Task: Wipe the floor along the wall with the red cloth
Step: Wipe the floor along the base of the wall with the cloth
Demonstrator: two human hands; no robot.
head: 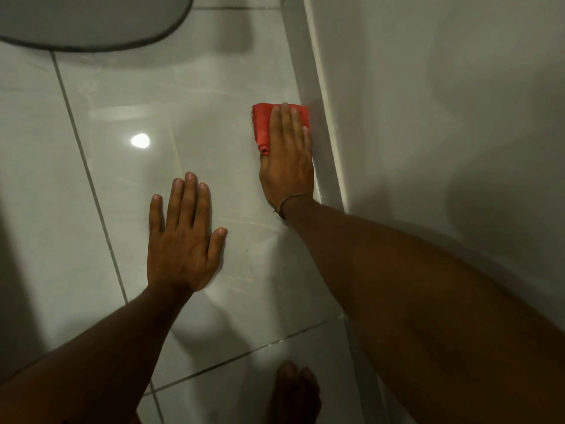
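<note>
While left hand (182,240) braces, right hand (286,157) presses red cloth (261,123).

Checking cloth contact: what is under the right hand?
The folded red cloth lies under the flat right hand, on the glossy white tiled floor. Its covered part is hidden.

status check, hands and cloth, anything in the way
Right hand flat, pressing folded red cloth to glossy white tiled floor beside white skirting board. Left hand open, palm braced on tile. Path along wall clear; grey oval mat off left.
</note>
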